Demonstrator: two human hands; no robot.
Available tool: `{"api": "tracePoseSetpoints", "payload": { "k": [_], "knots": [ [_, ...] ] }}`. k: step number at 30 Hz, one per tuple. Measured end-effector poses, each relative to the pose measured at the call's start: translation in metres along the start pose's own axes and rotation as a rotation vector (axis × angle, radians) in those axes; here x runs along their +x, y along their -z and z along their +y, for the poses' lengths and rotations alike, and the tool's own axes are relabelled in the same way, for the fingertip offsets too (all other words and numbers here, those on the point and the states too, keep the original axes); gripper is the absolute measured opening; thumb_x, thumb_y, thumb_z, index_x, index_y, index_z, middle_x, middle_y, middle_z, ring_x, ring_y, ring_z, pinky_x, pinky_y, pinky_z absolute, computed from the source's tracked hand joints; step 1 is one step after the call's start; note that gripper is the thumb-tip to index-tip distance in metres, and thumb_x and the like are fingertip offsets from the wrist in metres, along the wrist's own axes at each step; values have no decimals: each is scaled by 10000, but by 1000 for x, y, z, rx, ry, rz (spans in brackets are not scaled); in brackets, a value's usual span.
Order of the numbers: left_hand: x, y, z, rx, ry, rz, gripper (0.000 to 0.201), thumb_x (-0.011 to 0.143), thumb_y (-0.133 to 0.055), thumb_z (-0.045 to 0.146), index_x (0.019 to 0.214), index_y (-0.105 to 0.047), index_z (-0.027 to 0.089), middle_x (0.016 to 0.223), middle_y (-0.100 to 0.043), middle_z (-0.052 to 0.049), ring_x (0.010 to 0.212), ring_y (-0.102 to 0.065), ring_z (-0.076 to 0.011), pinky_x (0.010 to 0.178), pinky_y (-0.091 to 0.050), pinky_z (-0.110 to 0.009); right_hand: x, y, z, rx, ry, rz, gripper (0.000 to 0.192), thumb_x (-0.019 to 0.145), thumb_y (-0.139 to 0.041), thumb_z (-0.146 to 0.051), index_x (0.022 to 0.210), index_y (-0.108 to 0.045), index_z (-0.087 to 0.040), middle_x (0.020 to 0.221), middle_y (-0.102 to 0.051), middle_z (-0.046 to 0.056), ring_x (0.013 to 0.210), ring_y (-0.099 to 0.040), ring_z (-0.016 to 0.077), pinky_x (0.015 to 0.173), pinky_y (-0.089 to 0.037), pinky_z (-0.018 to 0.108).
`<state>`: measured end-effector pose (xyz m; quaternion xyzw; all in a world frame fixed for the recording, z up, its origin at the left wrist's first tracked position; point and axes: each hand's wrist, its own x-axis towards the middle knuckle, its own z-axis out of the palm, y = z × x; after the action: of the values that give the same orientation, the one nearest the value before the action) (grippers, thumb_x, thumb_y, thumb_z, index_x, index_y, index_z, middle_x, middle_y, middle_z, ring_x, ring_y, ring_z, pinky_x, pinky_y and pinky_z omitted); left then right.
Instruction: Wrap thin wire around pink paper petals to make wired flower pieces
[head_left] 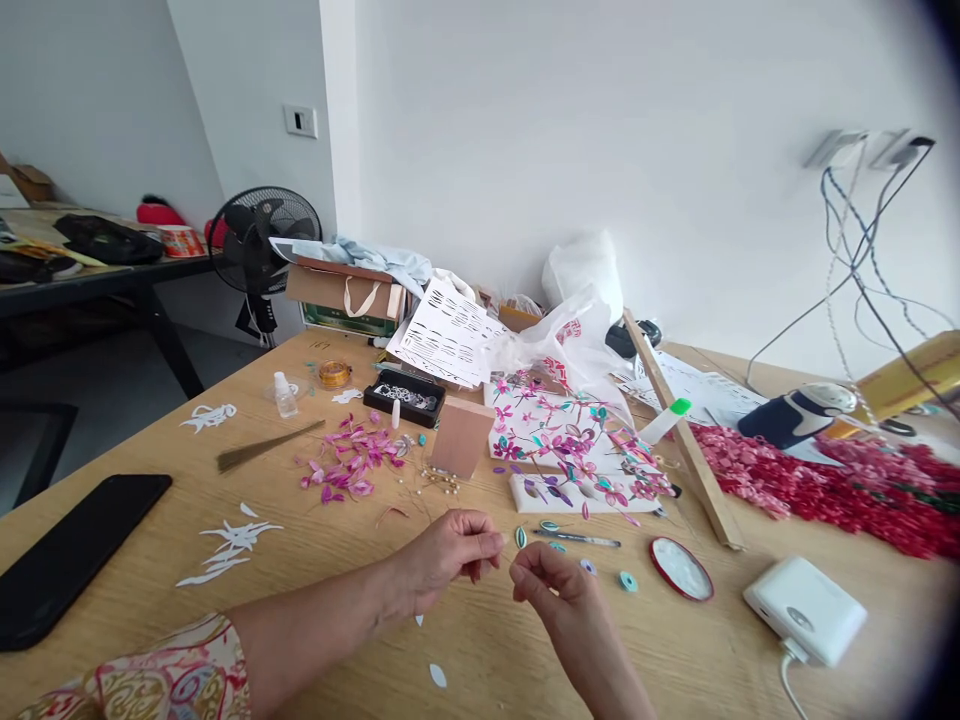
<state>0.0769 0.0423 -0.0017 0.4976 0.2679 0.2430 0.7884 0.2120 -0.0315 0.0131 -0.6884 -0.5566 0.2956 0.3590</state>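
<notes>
My left hand (450, 560) and my right hand (551, 585) hover close together over the wooden table (337, 610), fingertips pinched. Whether anything small is between the fingers I cannot tell. A teal leaf-shaped paper coil (520, 537) lies just beyond them. More teal coils (628, 581) and a metal quilling tool (577, 539) rest to the right. Behind them lies a white board with pink and teal paper flowers (570, 445). A heap of loose pink petals (349, 465) sits further left.
A black phone (71, 555) lies at the left. White paper cutouts (229, 545), a red-rimmed lid (681, 568), a white power adapter (806, 610), a wooden strip (679, 430), red flower piles (825, 490), a glue gun (795, 412) and a fan (262, 240) surround the work spot.
</notes>
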Motion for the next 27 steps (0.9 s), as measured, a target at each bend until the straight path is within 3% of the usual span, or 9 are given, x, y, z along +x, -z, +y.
{"api": "tracePoseSetpoints", "payload": {
  "k": [5,12,15,18,21,23,27],
  "knots": [
    [3,0,-4,36,-4,52,315,686,-579,407,582,-472,129,518,-444,43,468,-369,-48,483,-263,-191,1,-5,7,-33,104,97,97,728,-516,-264,684,-565,-193,632,-614,2,621,-562,154,592,-415,235],
    [12,-5,-6,88,-3,1,366,680,-562,472,587,-477,129,503,-431,44,467,-360,-51,470,-261,-190,-1,-4,8,-158,215,153,215,809,-436,-267,692,-605,-202,658,-614,15,627,-564,150,588,-415,236],
    [20,-2,-6,165,-31,-55,436,746,-435,535,675,-532,116,556,-450,21,509,-412,-72,502,-320,-200,0,3,11,-169,231,211,223,808,-442,-272,670,-603,-201,684,-604,24,657,-562,153,606,-423,239],
    [32,5,-4,474,-124,-99,454,835,-284,471,839,-571,120,668,-515,-24,610,-476,-110,576,-378,-234,2,13,22,-194,208,299,215,781,-480,-307,641,-602,-200,679,-597,26,660,-559,161,609,-426,247],
    [45,10,-2,1094,-344,-110,230,825,-367,235,898,-573,162,820,-552,-55,795,-482,-161,731,-372,-280,6,22,39,-215,140,329,217,769,-487,-330,653,-616,-200,680,-609,24,640,-563,160,601,-431,250],
    [54,10,-1,1386,-424,-117,225,772,-390,117,916,-555,171,887,-537,-70,874,-456,-189,773,-361,-293,9,26,49,-248,91,332,219,765,-481,-337,673,-626,-201,691,-620,26,629,-568,160,596,-436,253],
    [69,3,-3,1580,-417,-110,300,724,-395,64,968,-522,181,934,-502,-72,891,-438,-199,760,-374,-288,18,28,60,-323,19,342,221,755,-466,-330,675,-626,-201,644,-615,13,582,-564,161,536,-417,249]
  ]
}}
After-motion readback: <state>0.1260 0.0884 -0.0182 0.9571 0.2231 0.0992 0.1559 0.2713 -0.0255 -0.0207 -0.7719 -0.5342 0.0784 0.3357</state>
